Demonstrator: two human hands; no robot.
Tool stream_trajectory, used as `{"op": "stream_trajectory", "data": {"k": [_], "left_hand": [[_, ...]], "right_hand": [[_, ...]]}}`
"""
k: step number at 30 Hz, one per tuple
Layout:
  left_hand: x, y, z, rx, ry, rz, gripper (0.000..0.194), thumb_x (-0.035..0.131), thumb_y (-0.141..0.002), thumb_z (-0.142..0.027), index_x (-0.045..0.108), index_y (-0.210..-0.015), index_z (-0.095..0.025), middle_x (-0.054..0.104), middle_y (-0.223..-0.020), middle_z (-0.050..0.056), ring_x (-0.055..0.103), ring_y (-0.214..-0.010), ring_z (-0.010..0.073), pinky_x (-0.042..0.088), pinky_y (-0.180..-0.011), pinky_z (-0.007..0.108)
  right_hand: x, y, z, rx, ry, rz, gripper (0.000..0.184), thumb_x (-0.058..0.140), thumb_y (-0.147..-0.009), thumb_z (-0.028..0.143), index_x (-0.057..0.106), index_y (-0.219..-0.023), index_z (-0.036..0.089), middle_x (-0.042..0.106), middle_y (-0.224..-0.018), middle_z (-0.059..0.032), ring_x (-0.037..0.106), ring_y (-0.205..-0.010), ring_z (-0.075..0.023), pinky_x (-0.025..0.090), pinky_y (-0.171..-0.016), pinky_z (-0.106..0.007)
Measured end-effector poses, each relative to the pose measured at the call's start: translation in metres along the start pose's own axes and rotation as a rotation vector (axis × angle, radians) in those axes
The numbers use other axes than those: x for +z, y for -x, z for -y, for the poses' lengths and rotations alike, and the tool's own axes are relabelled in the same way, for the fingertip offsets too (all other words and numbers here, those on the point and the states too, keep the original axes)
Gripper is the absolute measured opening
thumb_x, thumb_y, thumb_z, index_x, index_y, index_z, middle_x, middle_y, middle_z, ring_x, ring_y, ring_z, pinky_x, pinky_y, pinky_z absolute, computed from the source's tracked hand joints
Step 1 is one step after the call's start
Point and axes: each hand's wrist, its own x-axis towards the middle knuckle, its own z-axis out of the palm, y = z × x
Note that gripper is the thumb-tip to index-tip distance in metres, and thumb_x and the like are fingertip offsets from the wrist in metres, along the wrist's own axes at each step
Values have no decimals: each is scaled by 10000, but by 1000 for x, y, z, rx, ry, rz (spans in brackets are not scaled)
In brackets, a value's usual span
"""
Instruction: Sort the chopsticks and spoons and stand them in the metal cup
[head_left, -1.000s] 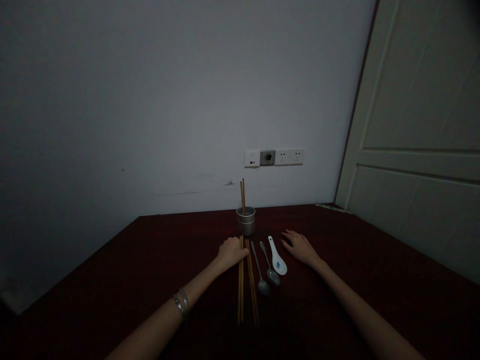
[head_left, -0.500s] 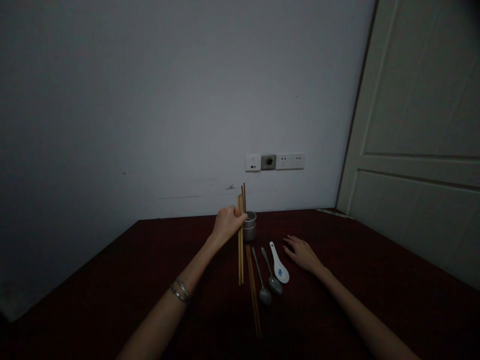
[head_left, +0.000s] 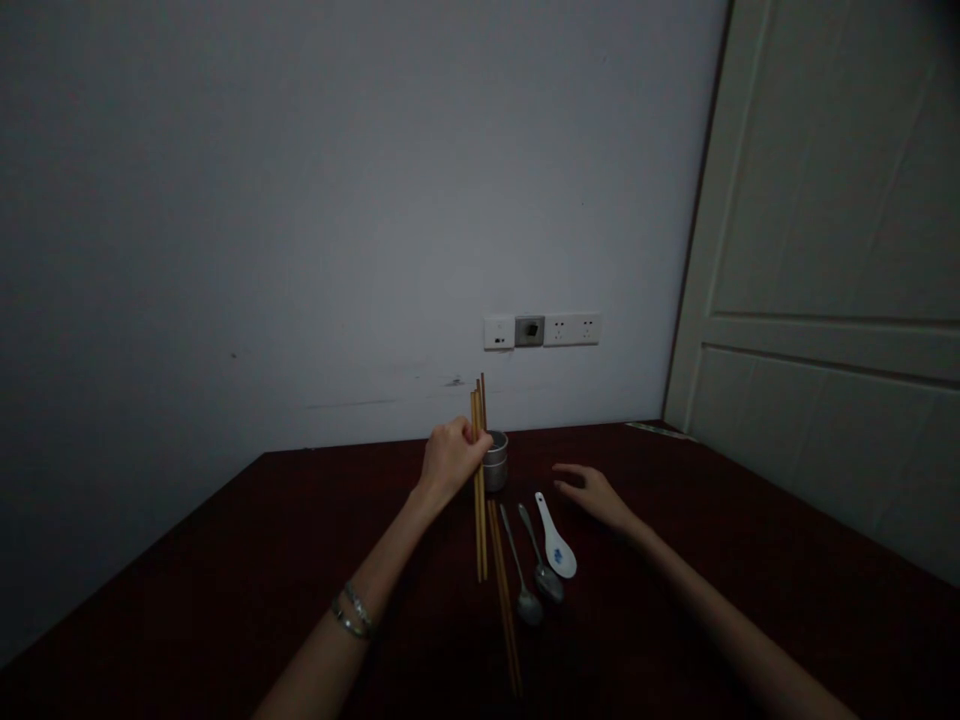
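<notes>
My left hand (head_left: 448, 462) is closed around a pair of wooden chopsticks (head_left: 478, 530), holding them upright just left of a small metal cup (head_left: 496, 460). More chopsticks stand in that cup. Another pair of chopsticks (head_left: 504, 600) lies flat on the dark red table (head_left: 225, 590). To their right lie two metal spoons (head_left: 534, 580) and a white ceramic spoon (head_left: 558, 550) with a blue mark. My right hand (head_left: 592, 492) hovers low over the table beside the white spoon, fingers loosely stretched, holding nothing.
A grey wall with a strip of power sockets (head_left: 541, 329) rises behind the table. A pale door (head_left: 832, 280) stands at the right. A thin light strip (head_left: 660, 429) lies at the table's far right corner.
My left hand took one pair of chopsticks off the table and raised it upright beside the cup. My right hand shifted slightly left and lifted a little.
</notes>
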Motion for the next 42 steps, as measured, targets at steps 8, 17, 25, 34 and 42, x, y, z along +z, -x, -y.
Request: {"op": "stream_trajectory", "data": {"k": [8, 17, 25, 34, 42], "left_hand": [[-4, 7, -5, 99, -45, -55, 177, 495, -722, -289, 506, -593, -168, 489, -522, -26, 443, -492, 98, 288, -529, 220], [-7, 10, -9, 107, -23, -73, 164, 493, -715, -269, 469, -583, -174, 454, -499, -38, 421, -465, 91, 281, -507, 210], [-3, 11, -5, 146, -9, -107, 168, 487, -744, -281, 469, -615, -175, 458, -502, -41, 426, -457, 90, 296, -508, 210], [-16, 10, -6, 265, 279, -65, 206, 535, -760, -351, 557, -707, -153, 549, -582, -12, 505, -530, 93, 386, -534, 200], [-37, 4, -13, 11, 932, 270, 288, 626, -704, -355, 642, -846, -105, 680, -768, 82, 636, -662, 166, 507, -615, 263]], "right_hand": [[-4, 3, 132, -7, -675, 483, 489, 717, -597, 326, 618, -1029, 119, 652, -1004, -115, 609, -892, -195, 474, -772, -320], [17, 1, 152, -93, -633, 468, 275, 704, -596, 345, 636, -685, 93, 557, -542, 28, 475, -486, -50, 390, -485, -189], [28, 2, 156, 19, -653, 377, 228, 662, -606, 328, 610, -667, 115, 558, -537, 31, 543, -499, -79, 477, -506, -219], [7, 7, 161, -105, -577, 417, 292, 664, -633, 397, 663, -713, 116, 550, -537, 26, 494, -494, -67, 437, -499, -206], [-6, 13, 168, -210, -491, 522, 272, 662, -667, 360, 711, -783, 119, 605, -596, -13, 480, -519, -72, 378, -485, -193]]}}
